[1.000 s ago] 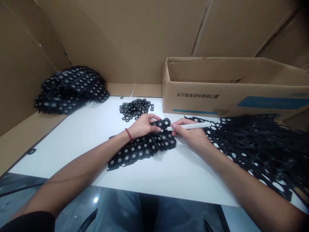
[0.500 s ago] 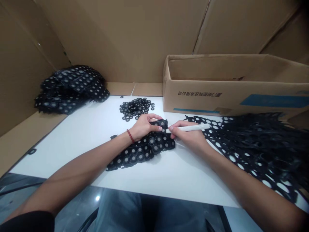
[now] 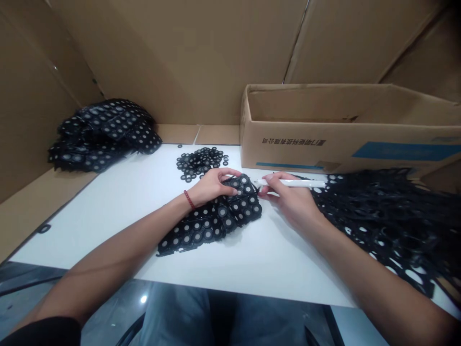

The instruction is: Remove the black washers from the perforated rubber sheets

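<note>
- The left hand is clamped on the far end of a black sheet, thumb and fingers pinching it. The sheet lies mid-board on the white table, dead ahead of the person.
- The right hand is closed round a white stick, pen-style, with the tip at the sheet's 2 o'clock corner.
- Pretty much every cell in this sheet has its ring in, so I'd say this one's barely started.
- Looks done: a small heap of loose rings at 12 o'clock and a big tangle of hollow sheets at 3 o'clock.
- Looks left: a stack of full sheets at 10 o'clock.
- There's a cardboard box at 1 o'clock, but I can't see its floor.
</note>
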`<action>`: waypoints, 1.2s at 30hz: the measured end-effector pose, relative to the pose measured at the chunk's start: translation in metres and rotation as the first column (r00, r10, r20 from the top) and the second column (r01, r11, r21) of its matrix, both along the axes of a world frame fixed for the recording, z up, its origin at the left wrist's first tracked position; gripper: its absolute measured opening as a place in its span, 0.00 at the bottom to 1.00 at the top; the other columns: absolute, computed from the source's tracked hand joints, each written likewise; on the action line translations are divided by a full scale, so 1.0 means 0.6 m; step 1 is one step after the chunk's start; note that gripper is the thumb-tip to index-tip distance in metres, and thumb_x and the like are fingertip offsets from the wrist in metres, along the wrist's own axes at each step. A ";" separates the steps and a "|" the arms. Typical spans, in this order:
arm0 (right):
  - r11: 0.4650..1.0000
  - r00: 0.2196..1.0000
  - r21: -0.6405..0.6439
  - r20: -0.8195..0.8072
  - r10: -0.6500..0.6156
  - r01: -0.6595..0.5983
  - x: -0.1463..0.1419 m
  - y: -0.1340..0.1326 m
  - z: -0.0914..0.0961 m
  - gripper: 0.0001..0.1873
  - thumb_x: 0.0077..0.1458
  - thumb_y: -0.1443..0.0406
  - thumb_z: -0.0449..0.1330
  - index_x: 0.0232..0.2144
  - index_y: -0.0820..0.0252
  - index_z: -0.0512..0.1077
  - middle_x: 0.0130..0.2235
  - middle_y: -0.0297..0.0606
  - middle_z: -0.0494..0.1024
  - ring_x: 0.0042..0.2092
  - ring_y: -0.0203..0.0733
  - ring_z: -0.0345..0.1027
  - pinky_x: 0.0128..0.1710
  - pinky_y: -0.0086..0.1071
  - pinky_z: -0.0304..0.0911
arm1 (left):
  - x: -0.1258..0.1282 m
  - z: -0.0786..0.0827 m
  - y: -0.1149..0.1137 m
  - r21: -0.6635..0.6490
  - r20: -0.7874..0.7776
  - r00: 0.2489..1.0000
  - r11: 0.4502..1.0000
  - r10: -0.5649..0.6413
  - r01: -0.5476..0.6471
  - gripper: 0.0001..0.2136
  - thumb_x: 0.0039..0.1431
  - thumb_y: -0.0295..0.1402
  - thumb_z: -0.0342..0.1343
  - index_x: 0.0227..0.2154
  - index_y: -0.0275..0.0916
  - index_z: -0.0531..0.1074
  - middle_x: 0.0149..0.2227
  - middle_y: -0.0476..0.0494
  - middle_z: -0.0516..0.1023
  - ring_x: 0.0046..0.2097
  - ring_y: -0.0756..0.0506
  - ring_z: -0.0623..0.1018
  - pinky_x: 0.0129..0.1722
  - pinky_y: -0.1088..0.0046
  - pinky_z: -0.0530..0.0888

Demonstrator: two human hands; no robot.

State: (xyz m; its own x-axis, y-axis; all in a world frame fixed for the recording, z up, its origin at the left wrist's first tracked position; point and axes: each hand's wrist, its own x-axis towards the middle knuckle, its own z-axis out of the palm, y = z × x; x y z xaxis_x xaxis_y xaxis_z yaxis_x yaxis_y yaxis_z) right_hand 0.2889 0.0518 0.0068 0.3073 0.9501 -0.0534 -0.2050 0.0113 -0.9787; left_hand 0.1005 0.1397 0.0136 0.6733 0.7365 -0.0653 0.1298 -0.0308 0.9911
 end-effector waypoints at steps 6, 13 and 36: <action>0.999 0.993 0.012 -0.114 0.036 -0.035 -0.022 -0.005 -0.002 0.10 0.47 0.59 0.66 0.28 0.59 0.72 0.24 0.31 0.72 0.29 0.32 0.65 0.26 0.24 0.62 | 0.019 0.011 -0.015 0.140 -0.138 0.990 0.990 -0.012 0.031 0.12 0.46 0.35 0.63 0.32 0.34 0.76 0.33 0.45 0.79 0.35 0.48 0.76 0.39 0.71 0.69; 0.994 0.999 0.107 0.038 0.029 -0.033 -0.003 -0.010 0.007 0.09 0.48 0.61 0.65 0.23 0.59 0.70 0.23 0.31 0.72 0.28 0.33 0.65 0.33 0.31 0.67 | 0.017 0.009 -0.016 0.010 -0.101 0.995 1.000 -0.024 0.026 0.09 0.49 0.36 0.60 0.26 0.34 0.75 0.28 0.47 0.78 0.30 0.50 0.74 0.34 0.73 0.68; 0.998 0.873 0.066 0.487 -0.030 -0.002 -0.010 -0.022 0.021 0.10 0.51 0.60 0.61 0.22 0.59 0.72 0.23 0.34 0.75 0.27 0.37 0.67 0.30 0.31 0.63 | 0.010 0.002 -0.020 0.063 0.007 0.999 0.997 0.047 -0.048 0.11 0.46 0.37 0.63 0.26 0.32 0.76 0.27 0.47 0.77 0.29 0.50 0.73 0.32 0.75 0.68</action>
